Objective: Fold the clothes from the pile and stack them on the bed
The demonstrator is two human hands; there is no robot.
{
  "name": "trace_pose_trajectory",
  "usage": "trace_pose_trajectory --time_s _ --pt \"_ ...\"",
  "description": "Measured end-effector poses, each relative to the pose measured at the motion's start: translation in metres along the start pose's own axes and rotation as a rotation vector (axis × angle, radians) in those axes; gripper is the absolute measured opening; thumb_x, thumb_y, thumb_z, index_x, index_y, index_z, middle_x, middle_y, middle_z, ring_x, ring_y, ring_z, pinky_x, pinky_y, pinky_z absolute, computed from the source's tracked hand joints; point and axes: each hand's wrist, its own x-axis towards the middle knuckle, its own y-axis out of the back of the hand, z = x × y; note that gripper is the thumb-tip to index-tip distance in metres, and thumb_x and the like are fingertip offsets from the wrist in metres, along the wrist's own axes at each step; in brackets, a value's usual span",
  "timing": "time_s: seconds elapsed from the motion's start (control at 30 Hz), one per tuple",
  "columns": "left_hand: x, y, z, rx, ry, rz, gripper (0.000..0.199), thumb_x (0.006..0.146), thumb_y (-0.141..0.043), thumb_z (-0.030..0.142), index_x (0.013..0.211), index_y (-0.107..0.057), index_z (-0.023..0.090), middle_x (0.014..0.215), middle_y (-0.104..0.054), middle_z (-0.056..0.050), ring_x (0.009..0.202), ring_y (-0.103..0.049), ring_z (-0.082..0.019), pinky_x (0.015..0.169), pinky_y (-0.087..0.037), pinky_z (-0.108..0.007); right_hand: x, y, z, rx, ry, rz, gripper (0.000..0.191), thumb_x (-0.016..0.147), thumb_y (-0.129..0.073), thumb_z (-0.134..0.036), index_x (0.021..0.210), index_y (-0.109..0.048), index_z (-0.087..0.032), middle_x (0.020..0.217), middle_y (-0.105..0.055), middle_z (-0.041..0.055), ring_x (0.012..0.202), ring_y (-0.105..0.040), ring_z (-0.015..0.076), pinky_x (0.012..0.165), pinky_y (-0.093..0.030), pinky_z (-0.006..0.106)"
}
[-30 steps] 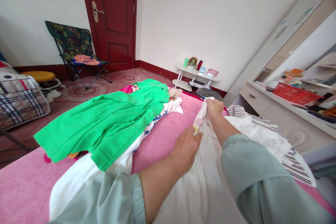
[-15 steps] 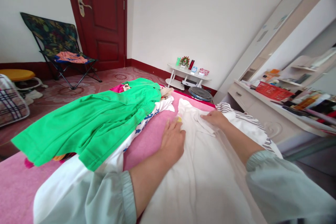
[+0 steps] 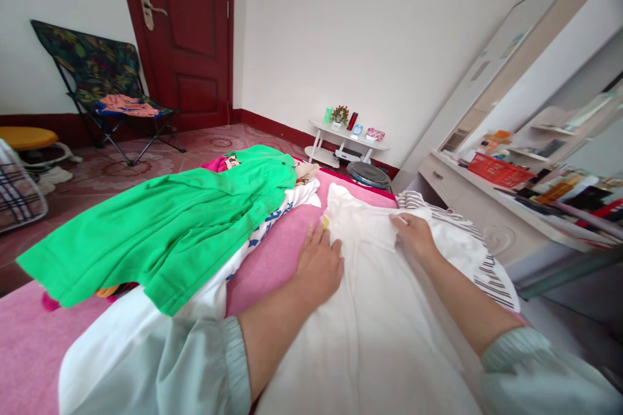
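A thin white garment (image 3: pixel 370 311) lies spread lengthwise over the pink bed cover (image 3: pixel 265 259), its narrower end away from me. My left hand (image 3: pixel 318 266) rests flat on the garment's left edge, fingers out, beside a small yellow patch. At the right edge my right hand (image 3: pixel 413 233) pinches the white cloth between thumb and fingers and draws it sideways. The garment's near end runs out of view below. Left of it lies a green garment (image 3: pixel 195 207) on top of white clothing with blue print (image 3: pixel 267 227).
Black-and-white striped clothing (image 3: pixel 462 233) lies right of my right hand. Beyond the bed stand a low white table (image 3: pixel 341 130) and a round dark lidded object (image 3: pixel 368 175). A dresser (image 3: pixel 462 188) with a red basket (image 3: pixel 501 170) borders the right side; a folding chair (image 3: pixel 97 78) stands left.
My right hand has moved right, pulling the edge of the white garment outward, so its top part is spread wider. My left hand has stayed nearly in place.
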Motion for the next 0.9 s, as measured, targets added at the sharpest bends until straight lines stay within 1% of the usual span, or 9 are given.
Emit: trace_pose_trajectory --time_s 0.07,0.17,0.27,0.37,0.5,0.6,0.7,0.77,0.9 --pt "-0.001 -0.001 0.000 -0.008 -0.007 0.004 0.037 0.090 -0.042 0.033 0.119 -0.056 0.015 0.133 -0.048 -0.015 0.133 -0.030 -0.028 0.113 -0.016 -0.046 0.014 0.005 0.007 0.021 -0.099 0.103 0.038 0.083 -0.041 -0.046 0.077 -0.065 -0.016 0.060 -0.064 0.0060 0.056 -0.060 0.0202 0.054 -0.046 0.030" --pt "-0.001 -0.002 -0.001 -0.014 -0.026 -0.003 0.038 0.090 -0.043 0.035 0.120 -0.055 0.016 0.134 -0.046 -0.015 0.133 -0.030 -0.029 0.113 -0.017 -0.046 0.030 0.008 0.015 -0.119 -0.155 0.181 0.028 0.078 -0.050 -0.040 0.074 -0.066 -0.017 0.064 -0.065 0.0078 0.064 -0.061 0.0222 0.060 -0.046 0.031" --pt "-0.001 -0.002 0.000 -0.012 -0.043 -0.009 0.036 0.090 -0.043 0.034 0.119 -0.056 0.016 0.135 -0.046 -0.015 0.132 -0.032 -0.029 0.112 -0.018 -0.046 0.038 0.002 0.017 -0.278 -0.170 0.150 0.020 0.073 -0.058 -0.037 0.073 -0.067 -0.019 0.077 -0.068 0.0097 0.079 -0.062 0.0253 0.070 -0.046 0.033" --pt "0.000 0.001 0.001 -0.011 -0.056 0.001 0.033 0.090 -0.045 0.033 0.116 -0.058 0.017 0.131 -0.049 -0.014 0.129 -0.035 -0.028 0.112 -0.018 -0.046 0.041 -0.008 0.014 -0.295 -0.188 0.086 0.029 0.070 -0.061 -0.045 0.080 -0.067 -0.018 0.077 -0.067 0.0091 0.076 -0.062 0.0259 0.066 -0.046 0.035" --pt "0.000 0.004 0.001 -0.045 -0.157 0.002 0.021 0.089 -0.046 0.025 0.100 -0.062 0.016 0.109 -0.060 -0.009 0.110 -0.050 -0.022 0.111 -0.021 -0.041 0.037 -0.012 0.008 -0.289 -0.067 0.077 0.027 0.071 -0.061 -0.030 0.095 -0.066 -0.020 0.085 -0.065 0.0048 0.080 -0.061 0.0218 0.071 -0.045 0.031" --pt "0.001 0.004 0.001 -0.084 -0.258 -0.021 0.019 0.089 -0.043 0.017 0.087 -0.062 0.016 0.089 -0.062 -0.006 0.092 -0.055 -0.018 0.108 -0.027 -0.037 0.026 -0.005 0.002 -0.336 0.046 0.233 0.028 0.076 -0.051 -0.023 0.101 -0.063 -0.020 0.104 -0.060 0.0079 0.088 -0.058 0.0210 0.077 -0.043 0.032" --pt "0.001 0.005 0.000 -0.105 -0.309 -0.047 0.018 0.088 -0.044 0.015 0.084 -0.062 0.016 0.086 -0.062 -0.006 0.089 -0.055 -0.019 0.097 -0.038 -0.035 0.006 0.003 -0.006 -0.379 0.179 0.351 0.027 0.080 -0.049 -0.029 0.102 -0.060 -0.018 0.109 -0.056 0.0091 0.086 -0.058 0.0201 0.072 -0.042 0.031" --pt "0.002 0.007 0.001 -0.102 -0.338 -0.068 0.016 0.087 -0.046 0.014 0.083 -0.061 0.016 0.086 -0.062 -0.007 0.089 -0.055 -0.020 0.086 -0.044 -0.033 -0.011 0.005 -0.012 -0.381 0.234 0.287 0.025 0.081 -0.050 -0.032 0.101 -0.060 -0.020 0.103 -0.058 0.0060 0.082 -0.058 0.0180 0.068 -0.042 0.029" --pt "0.003 0.010 0.001 -0.093 -0.380 -0.093 0.017 0.087 -0.046 0.014 0.085 -0.062 0.016 0.088 -0.064 -0.007 0.092 -0.056 -0.022 0.081 -0.045 -0.033 -0.043 0.003 -0.017 -0.470 0.389 -0.061 0.024 0.084 -0.050 -0.029 0.104 -0.061 -0.023 0.103 -0.062 0.0035 0.088 -0.059 0.0173 0.071 -0.043 0.027"
